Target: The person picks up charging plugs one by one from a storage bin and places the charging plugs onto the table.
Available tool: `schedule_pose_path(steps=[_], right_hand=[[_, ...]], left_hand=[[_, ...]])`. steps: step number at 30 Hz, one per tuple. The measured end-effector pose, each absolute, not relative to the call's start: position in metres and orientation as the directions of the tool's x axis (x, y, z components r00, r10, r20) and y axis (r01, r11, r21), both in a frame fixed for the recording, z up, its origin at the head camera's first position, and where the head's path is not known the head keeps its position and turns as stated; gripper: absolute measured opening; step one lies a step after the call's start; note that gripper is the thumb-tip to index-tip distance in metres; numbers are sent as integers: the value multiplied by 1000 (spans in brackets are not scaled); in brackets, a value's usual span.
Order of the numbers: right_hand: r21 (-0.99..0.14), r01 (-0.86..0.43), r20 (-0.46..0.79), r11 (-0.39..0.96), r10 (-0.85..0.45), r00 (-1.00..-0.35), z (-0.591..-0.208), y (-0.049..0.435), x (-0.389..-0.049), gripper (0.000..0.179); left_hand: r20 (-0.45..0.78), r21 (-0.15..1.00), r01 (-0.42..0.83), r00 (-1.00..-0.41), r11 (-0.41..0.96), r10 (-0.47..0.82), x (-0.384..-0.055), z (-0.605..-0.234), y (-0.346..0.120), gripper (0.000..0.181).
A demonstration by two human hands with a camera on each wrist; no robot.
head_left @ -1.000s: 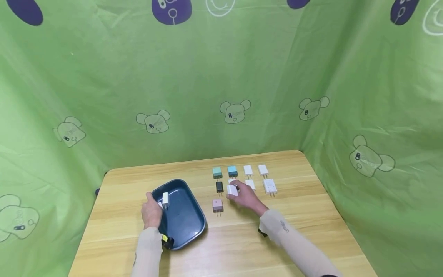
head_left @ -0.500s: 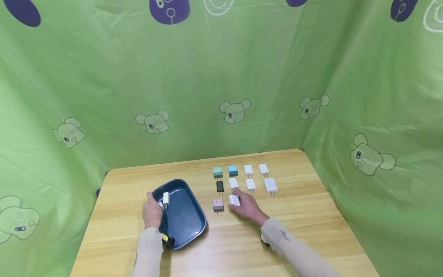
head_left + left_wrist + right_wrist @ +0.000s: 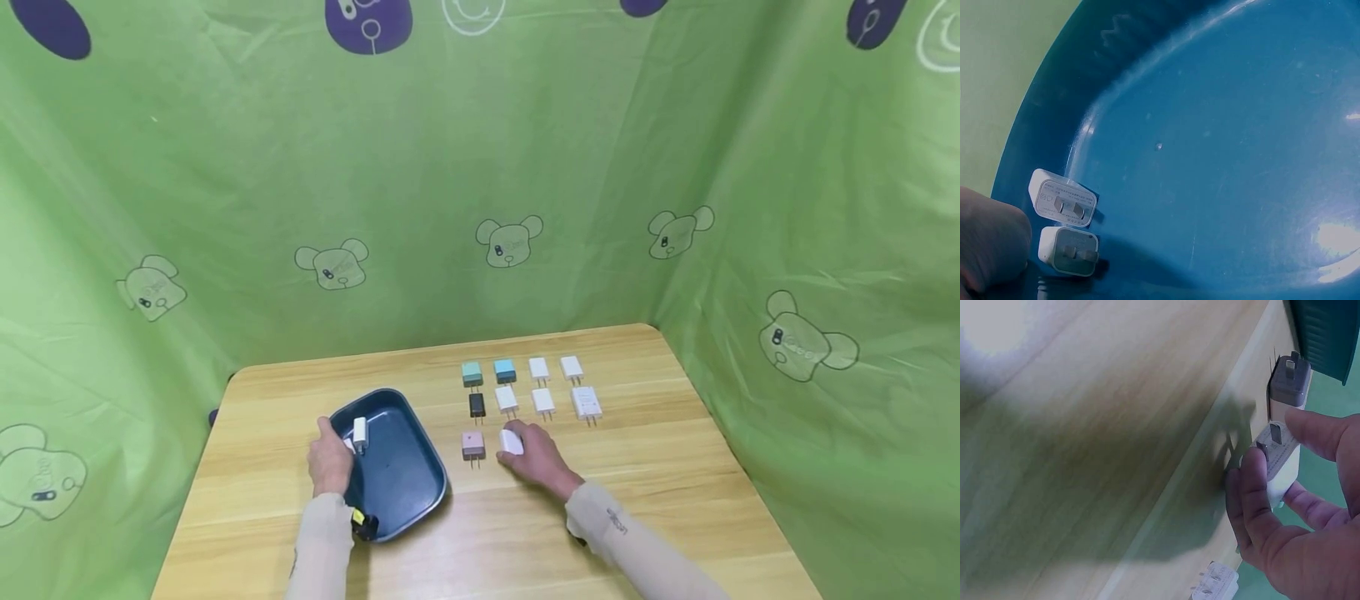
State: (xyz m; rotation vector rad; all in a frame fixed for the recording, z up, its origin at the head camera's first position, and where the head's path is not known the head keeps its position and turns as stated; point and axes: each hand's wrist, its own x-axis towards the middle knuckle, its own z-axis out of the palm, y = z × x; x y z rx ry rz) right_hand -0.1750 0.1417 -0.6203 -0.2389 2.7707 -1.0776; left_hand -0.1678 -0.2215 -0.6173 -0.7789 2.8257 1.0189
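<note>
My right hand (image 3: 542, 457) pinches a white plug charger (image 3: 512, 442) between thumb and fingers, low over the table and right of a pink charger (image 3: 472, 444). In the right wrist view, the metal prongs (image 3: 1275, 433) of the held charger stick out between my thumb and fingertips. My left hand (image 3: 330, 460) grips the left rim of a dark blue plastic tray (image 3: 401, 500). Inside the tray, by that hand, two white chargers lean at the wall; in the left wrist view one charger (image 3: 1063, 199) lies just above the other charger (image 3: 1069, 251).
Chargers lie in rows on the wooden table (image 3: 637, 517): a green one (image 3: 471, 372), a blue one (image 3: 505, 371), a black one (image 3: 477, 405) and several white ones, among them a larger one (image 3: 586, 402). A green curtain (image 3: 420, 300) hangs behind the table.
My right hand has moved toward me with the white charger, from over the middle row to beside the pink charger, uncovering a white charger behind. The left hand and tray stay in place.
</note>
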Motion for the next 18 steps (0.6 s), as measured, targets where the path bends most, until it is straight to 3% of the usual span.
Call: schedule_pose_path(steps=[18], right_hand=[[-645,-65,-109,761,-176,-978,-626,142,-172,54]], left_hand=[[-181,584,-463,-875,667,-449,-168,-619,-221,44]])
